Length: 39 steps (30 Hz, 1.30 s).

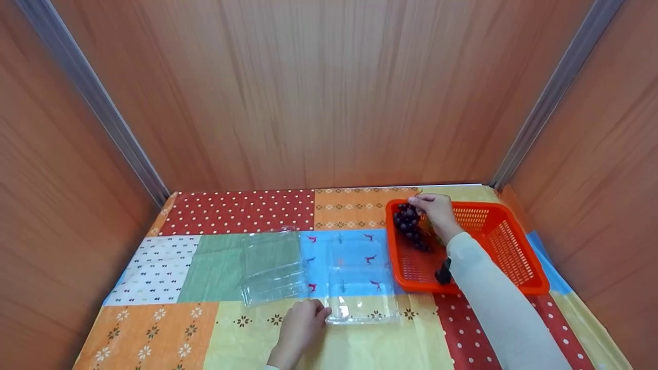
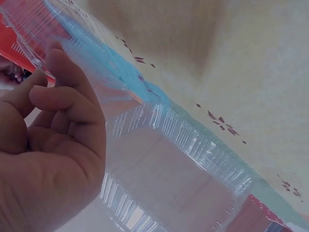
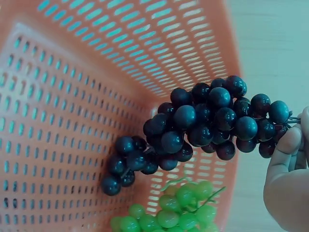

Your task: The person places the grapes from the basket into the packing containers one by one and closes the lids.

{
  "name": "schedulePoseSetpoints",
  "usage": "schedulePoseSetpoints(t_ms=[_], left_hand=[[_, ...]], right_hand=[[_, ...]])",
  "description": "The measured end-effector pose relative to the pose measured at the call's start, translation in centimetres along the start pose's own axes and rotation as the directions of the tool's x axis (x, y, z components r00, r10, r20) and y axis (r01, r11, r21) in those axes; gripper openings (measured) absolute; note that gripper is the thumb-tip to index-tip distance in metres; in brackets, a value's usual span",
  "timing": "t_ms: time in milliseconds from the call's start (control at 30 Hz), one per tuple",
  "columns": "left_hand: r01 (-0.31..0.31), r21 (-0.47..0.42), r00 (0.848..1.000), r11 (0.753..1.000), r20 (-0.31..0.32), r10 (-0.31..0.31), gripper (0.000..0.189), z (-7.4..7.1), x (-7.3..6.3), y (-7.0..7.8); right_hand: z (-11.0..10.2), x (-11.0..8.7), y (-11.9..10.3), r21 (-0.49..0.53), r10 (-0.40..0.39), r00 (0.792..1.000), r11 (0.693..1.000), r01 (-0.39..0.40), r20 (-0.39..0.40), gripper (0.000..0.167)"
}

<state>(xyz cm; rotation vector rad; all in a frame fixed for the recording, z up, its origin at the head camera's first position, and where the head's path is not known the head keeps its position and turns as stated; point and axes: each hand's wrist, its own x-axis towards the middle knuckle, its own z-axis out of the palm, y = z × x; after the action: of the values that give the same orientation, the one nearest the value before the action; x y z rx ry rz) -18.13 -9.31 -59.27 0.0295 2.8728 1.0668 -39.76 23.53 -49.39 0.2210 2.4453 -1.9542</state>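
Note:
My right hand [image 1: 437, 210] pinches the stem of a bunch of dark purple grapes [image 1: 408, 226], which hangs inside the left end of an orange plastic basket [image 1: 421, 287]. In the right wrist view the dark grapes [image 3: 207, 118] slant across the basket's slotted wall, and a bunch of green grapes [image 3: 178, 210] lies below them. Near the front, my left hand [image 1: 300, 329] pinches the near left corner of a clear plastic container [image 1: 362, 311] between thumb and finger. A second clear container [image 1: 272, 262] stands to its left on the cloth.
A patchwork tablecloth [image 1: 149, 329] covers the table. Wood-look panels [image 1: 329, 92] enclose the back and both sides, with grey metal strips [image 1: 97, 97] at the corners. The basket stands close to the right panel.

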Motion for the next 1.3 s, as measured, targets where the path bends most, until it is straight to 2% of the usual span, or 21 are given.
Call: schedulePoseSetpoints(t_ms=[167,300,400,533,733,900,1100,1300], left_hand=[[0.07,-0.097,0.996,0.993,0.063,-0.064,0.016,-0.2,0.4,0.0],[0.083,-0.22,0.993,0.972,0.098,-0.063,0.015,-0.2,0.6,0.0],[0.074,-0.275,0.994,0.959,0.096,-0.049,0.016,-0.2,0.5,-0.2],[0.101,-0.301,0.992,0.948,0.103,-0.073,0.017,-0.1,0.4,-0.3],[0.111,-0.324,0.99,0.939,0.122,-0.074,0.02,-0.1,0.3,-0.1],[0.076,-0.316,0.995,0.946,0.092,-0.049,0.023,-0.3,0.3,0.0],[0.077,-0.328,0.995,0.942,0.085,-0.052,0.024,-0.4,0.2,0.1],[0.108,-0.34,0.99,0.934,0.121,-0.07,0.023,-0.2,-0.2,0.0]], right_hand=[[-0.4,-0.8,-1.2,0.026,0.045,0.999,0.999,-0.046,0.018,0.033],[-0.7,-1.4,-1.9,0.063,0.039,0.999,0.997,-0.04,0.019,0.038],[-0.5,-2.0,-2.4,0.103,0.024,1.0,0.994,-0.025,0.015,0.04],[-0.2,-3.2,-3.3,0.157,0.008,1.0,0.988,-0.011,0.014,0.042],[0.3,-5.4,-5.0,0.234,-0.036,0.998,0.972,0.025,0.043,0.044],[1.1,-7.2,-6.8,0.313,-0.091,0.992,0.948,0.059,0.089,0.049],[2.3,-9.0,-8.1,0.362,-0.151,0.974,0.929,0.081,0.171,0.045],[3.6,-10.1,-6.9,0.399,-0.2,0.93,0.915,0.063,0.31,0.035]])
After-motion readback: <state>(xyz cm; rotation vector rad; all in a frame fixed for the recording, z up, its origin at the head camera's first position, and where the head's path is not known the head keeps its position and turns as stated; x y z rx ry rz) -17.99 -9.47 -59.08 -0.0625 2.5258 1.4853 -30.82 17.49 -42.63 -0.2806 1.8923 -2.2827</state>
